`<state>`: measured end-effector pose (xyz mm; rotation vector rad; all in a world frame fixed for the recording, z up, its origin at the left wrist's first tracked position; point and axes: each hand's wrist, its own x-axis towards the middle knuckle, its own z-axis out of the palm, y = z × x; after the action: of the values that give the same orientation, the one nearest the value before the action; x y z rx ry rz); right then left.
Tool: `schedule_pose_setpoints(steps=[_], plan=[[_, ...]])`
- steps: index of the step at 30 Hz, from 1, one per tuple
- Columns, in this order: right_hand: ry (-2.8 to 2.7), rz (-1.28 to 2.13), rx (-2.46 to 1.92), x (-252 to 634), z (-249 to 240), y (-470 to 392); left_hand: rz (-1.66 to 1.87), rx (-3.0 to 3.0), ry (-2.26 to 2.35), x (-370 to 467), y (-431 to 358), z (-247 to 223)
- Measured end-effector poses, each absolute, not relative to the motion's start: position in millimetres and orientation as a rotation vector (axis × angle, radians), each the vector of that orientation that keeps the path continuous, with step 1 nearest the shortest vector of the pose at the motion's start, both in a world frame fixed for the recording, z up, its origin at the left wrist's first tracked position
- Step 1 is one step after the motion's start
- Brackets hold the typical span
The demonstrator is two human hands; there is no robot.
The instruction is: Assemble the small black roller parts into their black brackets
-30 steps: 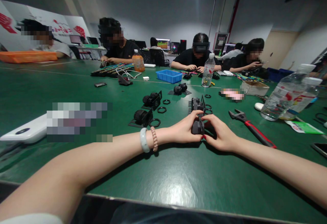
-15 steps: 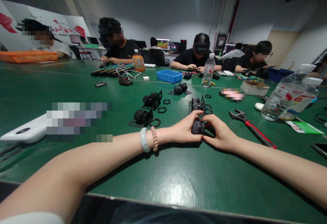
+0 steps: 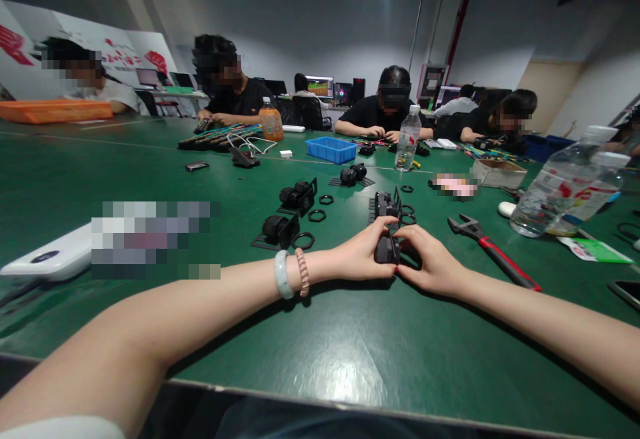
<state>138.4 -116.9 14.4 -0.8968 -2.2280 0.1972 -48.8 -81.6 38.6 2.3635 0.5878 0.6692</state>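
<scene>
Held part (image 3: 385, 250) partly hidden, pink item (image 3: 455, 185) blurred

The compact, boxy black part (image 3: 385, 251) sits between your left hand (image 3: 354, 253) and right hand (image 3: 436, 264). Its body lies within your left thumb and fingers; its thin plate (image 3: 397, 247) stands upright toward your right fingertips, which touch its edges.

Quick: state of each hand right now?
Left hand: closed, holding the black part.
Right hand: curled at the part's edge; whether holding anything cannot be told.
</scene>
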Motion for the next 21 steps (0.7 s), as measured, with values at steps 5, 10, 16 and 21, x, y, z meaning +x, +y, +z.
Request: schedule_pose_setpoints(steps=[5,10,16,21], plan=[[-2.228,0.203,-0.890,138.3,14.6,-116.9,0.674,2.361,0.592,-48.9,-81.4,37.7],[-2.228,0.203,-0.893,137.7,15.1,-117.8,0.655,2.380,0.583,-48.9,-81.1,37.2],[-2.234,0.206,-0.896,137.3,16.4,-118.2,0.666,2.388,0.568,-49.1,-81.2,37.2],[-2.243,0.202,-0.908,138.1,16.3,-117.5,0.661,2.391,0.564,-49.3,-80.6,37.3]])
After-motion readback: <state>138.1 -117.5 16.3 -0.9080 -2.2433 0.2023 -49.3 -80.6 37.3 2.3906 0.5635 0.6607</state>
